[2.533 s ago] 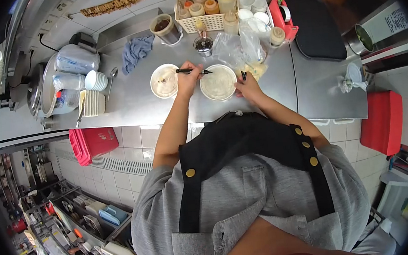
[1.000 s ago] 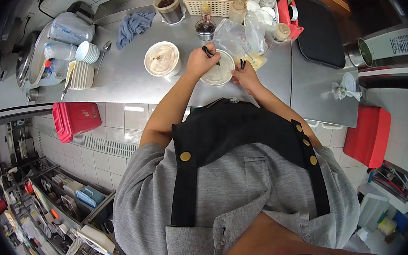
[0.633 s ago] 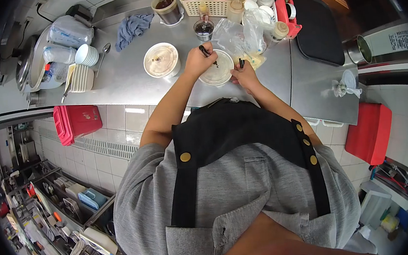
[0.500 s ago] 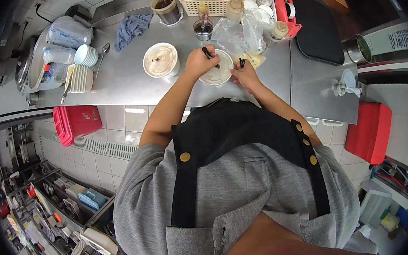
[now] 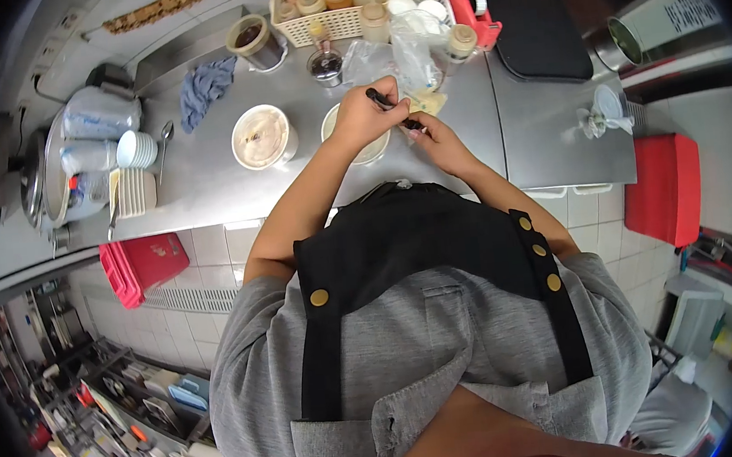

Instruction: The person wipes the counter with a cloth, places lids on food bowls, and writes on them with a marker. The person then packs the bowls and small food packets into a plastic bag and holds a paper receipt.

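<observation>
left hand [image 5: 371, 115] grips a black marker [image 5: 379, 98], slanting rightward toward the dark cap [image 5: 412, 124] pinched by the right hand [image 5: 438, 142].

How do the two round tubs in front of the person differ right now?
The left tub stands apart from both hands, while the right tub is partly covered by the left hand in this view. The left tub's top shows a small dark mark; the right tub's is too hidden to tell. Both are round and pale-topped.
</observation>
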A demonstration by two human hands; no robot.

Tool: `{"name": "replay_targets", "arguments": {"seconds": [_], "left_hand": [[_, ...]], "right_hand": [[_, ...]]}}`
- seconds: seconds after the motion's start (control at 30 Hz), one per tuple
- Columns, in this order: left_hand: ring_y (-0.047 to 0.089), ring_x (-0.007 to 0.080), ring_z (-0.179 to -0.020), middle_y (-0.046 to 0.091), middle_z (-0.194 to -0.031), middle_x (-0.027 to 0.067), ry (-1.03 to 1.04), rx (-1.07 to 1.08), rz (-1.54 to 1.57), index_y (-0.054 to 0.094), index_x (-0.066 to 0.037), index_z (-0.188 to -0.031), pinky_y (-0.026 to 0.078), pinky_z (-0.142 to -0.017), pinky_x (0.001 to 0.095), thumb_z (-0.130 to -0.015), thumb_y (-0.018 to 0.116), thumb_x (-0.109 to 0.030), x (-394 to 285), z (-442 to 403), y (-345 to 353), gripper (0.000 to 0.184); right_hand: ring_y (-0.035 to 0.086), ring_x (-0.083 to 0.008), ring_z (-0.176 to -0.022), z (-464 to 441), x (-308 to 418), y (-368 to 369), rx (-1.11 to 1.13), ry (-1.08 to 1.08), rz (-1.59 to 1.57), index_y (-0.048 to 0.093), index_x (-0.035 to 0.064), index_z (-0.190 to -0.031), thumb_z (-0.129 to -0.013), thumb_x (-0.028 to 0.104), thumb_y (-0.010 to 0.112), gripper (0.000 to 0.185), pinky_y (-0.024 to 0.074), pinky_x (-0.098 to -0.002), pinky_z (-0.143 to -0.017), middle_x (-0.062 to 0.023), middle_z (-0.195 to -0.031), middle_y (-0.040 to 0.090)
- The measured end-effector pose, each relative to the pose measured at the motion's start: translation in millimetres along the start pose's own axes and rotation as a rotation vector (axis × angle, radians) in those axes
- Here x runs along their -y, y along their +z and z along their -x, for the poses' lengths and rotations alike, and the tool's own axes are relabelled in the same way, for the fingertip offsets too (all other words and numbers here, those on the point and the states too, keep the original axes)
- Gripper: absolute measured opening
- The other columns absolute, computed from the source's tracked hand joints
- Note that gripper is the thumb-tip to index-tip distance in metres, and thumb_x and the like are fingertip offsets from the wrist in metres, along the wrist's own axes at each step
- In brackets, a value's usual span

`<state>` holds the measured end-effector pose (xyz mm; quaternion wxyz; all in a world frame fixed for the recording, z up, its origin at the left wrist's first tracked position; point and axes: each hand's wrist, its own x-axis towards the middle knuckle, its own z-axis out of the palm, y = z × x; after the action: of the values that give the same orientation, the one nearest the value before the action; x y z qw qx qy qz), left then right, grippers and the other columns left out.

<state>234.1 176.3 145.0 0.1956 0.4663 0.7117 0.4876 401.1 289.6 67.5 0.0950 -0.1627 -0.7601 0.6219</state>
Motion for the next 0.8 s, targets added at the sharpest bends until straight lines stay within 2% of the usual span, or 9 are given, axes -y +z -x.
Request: {"name": "replay_targets", "arguments": {"seconds": [0.07,0.13,0.3,0.47,0.53,0.57,0.6,0.7,0.8], "left_hand": [[0.044,0.0102,-0.052,0.052,-0.057,0.0024,0.024,0.056,-0.103,0.05,-0.005,-0.07,0.038,-0.05,0.0296,-0.082,0.076,-0.022,-14,-1,8,0.033],[0.062,0.0277,-0.057,0.061,-0.06,0.0091,0.027,0.069,-0.167,0.053,-0.006,-0.071,0.047,-0.054,0.0387,-0.078,0.076,-0.027,-23,-3,22,0.032],[0.052,0.0218,-0.051,0.053,-0.059,0.0102,0.412,-0.005,-0.142,0.052,-0.003,-0.068,0.042,-0.05,0.0347,-0.078,0.074,-0.011,-16,-4,84,0.026],[0.049,0.0291,-0.054,0.05,-0.061,0.0102,0.67,0.004,-0.068,0.054,-0.005,-0.066,0.041,-0.051,0.0385,-0.078,0.07,-0.004,-26,-32,142,0.019],[0.051,0.0284,-0.056,0.052,-0.062,0.0106,0.674,0.043,-0.088,0.056,-0.005,-0.067,0.042,-0.054,0.0379,-0.078,0.072,-0.006,-38,-54,149,0.019],[0.052,0.0261,-0.057,0.053,-0.063,0.0093,0.641,0.073,-0.072,0.057,-0.004,-0.069,0.042,-0.056,0.0363,-0.078,0.073,-0.006,-42,-71,150,0.018],[0.052,0.0237,-0.058,0.054,-0.063,0.0079,0.604,0.103,-0.056,0.058,-0.004,-0.07,0.042,-0.058,0.0346,-0.079,0.074,-0.006,-47,-88,150,0.018],[0.055,0.016,-0.07,0.059,-0.074,0.0038,0.454,-0.141,-0.021,0.062,-0.002,-0.08,0.044,-0.066,0.0296,-0.083,0.075,-0.007,-38,-168,131,0.014],[0.064,0.0294,-0.083,0.066,-0.088,0.0133,0.346,-0.205,-0.441,0.068,-0.004,-0.089,0.05,-0.077,0.0386,-0.077,0.078,-0.01,-17,-240,93,0.017]], "right_hand": [[0.06,-0.02,-0.095,4,5,-4,-0.036,0.05,0.009,0.056,0.003,-0.129,-0.097,0.012,0.058,0.034,0.0475,-0.0327,-0.086,-0.0135,-0.114,0.065],[0.061,-0.023,-0.095,8,5,-8,-0.04,0.018,0.03,0.055,0.0025,-0.13,-0.097,0.013,0.058,0.035,0.0481,-0.035,-0.086,-0.016,-0.111,0.066],[0.063,-0.0411,-0.1,38,23,-35,-0.205,0.127,0.156,0.057,0.0014,-0.109,-0.086,0.009,0.057,0.024,0.0496,-0.044,-0.084,-0.0235,-0.105,0.065],[0.063,-0.0435,-0.093,56,9,-69,-0.378,0.108,0.245,0.057,0.0019,-0.106,-0.088,0.011,0.056,0.02,0.0501,-0.0456,-0.08,-0.0227,-0.101,0.065],[0.065,-0.0359,-0.084,59,4,-87,-0.391,0.099,0.147,0.057,0.003,-0.115,-0.088,0.01,0.059,0.028,0.0513,-0.0418,-0.074,-0.0205,-0.095,0.065],[0.063,-0.0232,-0.078,59,-10,-92,-0.438,0.092,0.035,0.053,0.0044,-0.127,-0.086,0.006,0.064,0.042,0.0514,-0.0355,-0.069,-0.0143,-0.097,0.064],[0.063,-0.0232,-0.078,62,-10,-101,-0.449,0.096,0.029,0.053,0.0044,-0.127,-0.086,0.006,0.064,0.042,0.0514,-0.0355,-0.069,-0.0143,-0.097,0.064],[0.055,-0.0128,-0.077,79,-20,-126,-0.651,0.064,-0.09,0.05,0.007,-0.132,-0.084,0.0,0.068,0.051,0.0483,-0.0279,-0.064,-0.0058,-0.11,0.058],[0.053,-0.0121,-0.073,118,-57,-148,-0.762,0.132,0.04,0.051,0.0079,-0.13,-0.085,0.0,0.067,0.048,0.0471,-0.0269,-0.064,-0.0058,-0.109,0.058]]}}
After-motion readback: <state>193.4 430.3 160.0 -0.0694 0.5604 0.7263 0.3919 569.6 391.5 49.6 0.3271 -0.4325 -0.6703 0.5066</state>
